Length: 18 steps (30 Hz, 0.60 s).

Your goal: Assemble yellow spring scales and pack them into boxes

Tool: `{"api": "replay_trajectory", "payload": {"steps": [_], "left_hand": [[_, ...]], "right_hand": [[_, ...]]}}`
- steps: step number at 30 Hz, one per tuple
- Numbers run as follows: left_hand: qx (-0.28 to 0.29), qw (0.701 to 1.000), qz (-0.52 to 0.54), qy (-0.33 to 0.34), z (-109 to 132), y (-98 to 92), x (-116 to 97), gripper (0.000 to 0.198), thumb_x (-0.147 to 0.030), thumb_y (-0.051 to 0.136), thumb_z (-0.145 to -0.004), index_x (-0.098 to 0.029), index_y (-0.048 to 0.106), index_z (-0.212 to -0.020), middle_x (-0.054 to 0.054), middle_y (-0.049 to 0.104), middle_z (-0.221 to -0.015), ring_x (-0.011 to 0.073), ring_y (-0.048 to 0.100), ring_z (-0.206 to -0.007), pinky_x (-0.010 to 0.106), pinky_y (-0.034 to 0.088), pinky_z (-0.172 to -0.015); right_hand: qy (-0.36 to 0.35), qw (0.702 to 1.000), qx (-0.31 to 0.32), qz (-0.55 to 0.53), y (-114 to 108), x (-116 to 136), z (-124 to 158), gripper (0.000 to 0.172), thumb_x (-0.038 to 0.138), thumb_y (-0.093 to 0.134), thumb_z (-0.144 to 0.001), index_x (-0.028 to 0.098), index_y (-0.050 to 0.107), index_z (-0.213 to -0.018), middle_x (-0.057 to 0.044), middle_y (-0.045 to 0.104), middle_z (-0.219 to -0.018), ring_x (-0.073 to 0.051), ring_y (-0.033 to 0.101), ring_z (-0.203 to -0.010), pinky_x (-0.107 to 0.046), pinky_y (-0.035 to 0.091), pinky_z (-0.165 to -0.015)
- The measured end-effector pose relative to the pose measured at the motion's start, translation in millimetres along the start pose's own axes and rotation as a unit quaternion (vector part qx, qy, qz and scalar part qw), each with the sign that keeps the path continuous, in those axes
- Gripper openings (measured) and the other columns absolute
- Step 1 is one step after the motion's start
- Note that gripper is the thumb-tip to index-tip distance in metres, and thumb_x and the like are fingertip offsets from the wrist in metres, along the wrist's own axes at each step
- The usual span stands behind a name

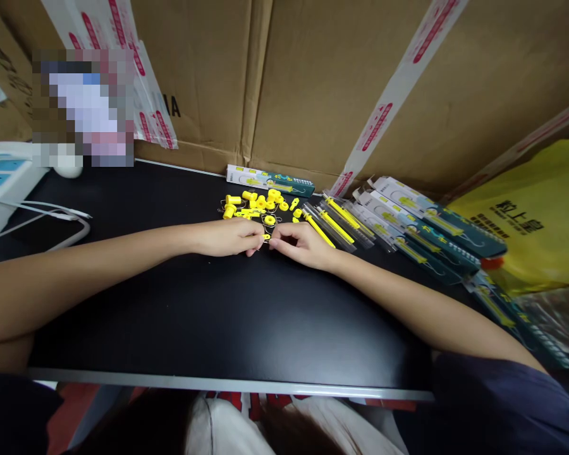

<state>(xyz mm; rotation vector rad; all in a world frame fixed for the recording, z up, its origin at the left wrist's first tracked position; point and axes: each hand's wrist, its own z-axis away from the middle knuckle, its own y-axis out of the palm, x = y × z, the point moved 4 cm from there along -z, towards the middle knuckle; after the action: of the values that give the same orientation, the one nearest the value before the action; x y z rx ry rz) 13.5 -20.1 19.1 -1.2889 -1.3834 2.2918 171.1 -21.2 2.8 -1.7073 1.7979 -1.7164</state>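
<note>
Over the black tabletop, my left hand (pixel 244 238) is closed in a pinch on a small yellow plastic piece (pixel 266 237), which pokes out past the fingertips. My right hand (pixel 304 245) faces it, thumb and forefinger pressed together beside the same piece; whatever they grip is too small to make out. Thin wire shows near the fingertips. Just beyond both hands lies a loose pile of yellow plastic parts (pixel 262 202), including spools, rings and small tabs, with metal springs and wire hooks among them.
Clear tubes with yellow rods (pixel 334 222) lie right of the pile. Several printed boxes (pixel 417 221) are stacked farther right, beside a yellow bag (pixel 535 215). One box (pixel 270 180) lies behind the parts, against cardboard (pixel 208 76). A power strip (pixel 9 183) with white cables is at left.
</note>
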Motion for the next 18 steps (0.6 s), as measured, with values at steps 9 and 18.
{"api": "replay_trajectory", "payload": {"steps": [9,18], "left_hand": [[-0.006,1.0,-0.001,-0.017,2.8,-1.1,-4.9,0.022,-0.024,0.037,-0.091,-0.016,0.056,-0.082,0.001,0.063,-0.081,0.0118,0.055,-0.074,0.021,0.039,-0.066],[-0.019,1.0,0.0,-0.015,2.3,0.3,-4.5,0.021,-0.023,0.039,-0.089,-0.017,0.057,-0.081,0.0,0.065,-0.078,0.0114,0.056,-0.07,0.021,0.04,-0.063]], "right_hand": [[-0.018,0.999,-0.014,0.04,0.5,-2.1,0.9,0.029,0.033,0.047,-0.096,0.018,0.05,-0.072,0.004,0.044,-0.064,-0.008,0.04,-0.056,-0.021,0.033,-0.057],[-0.002,1.0,0.012,-0.023,-1.3,-2.2,-0.4,0.026,0.036,0.05,-0.096,0.017,0.055,-0.078,0.002,0.051,-0.068,-0.009,0.044,-0.06,-0.021,0.037,-0.059]]}}
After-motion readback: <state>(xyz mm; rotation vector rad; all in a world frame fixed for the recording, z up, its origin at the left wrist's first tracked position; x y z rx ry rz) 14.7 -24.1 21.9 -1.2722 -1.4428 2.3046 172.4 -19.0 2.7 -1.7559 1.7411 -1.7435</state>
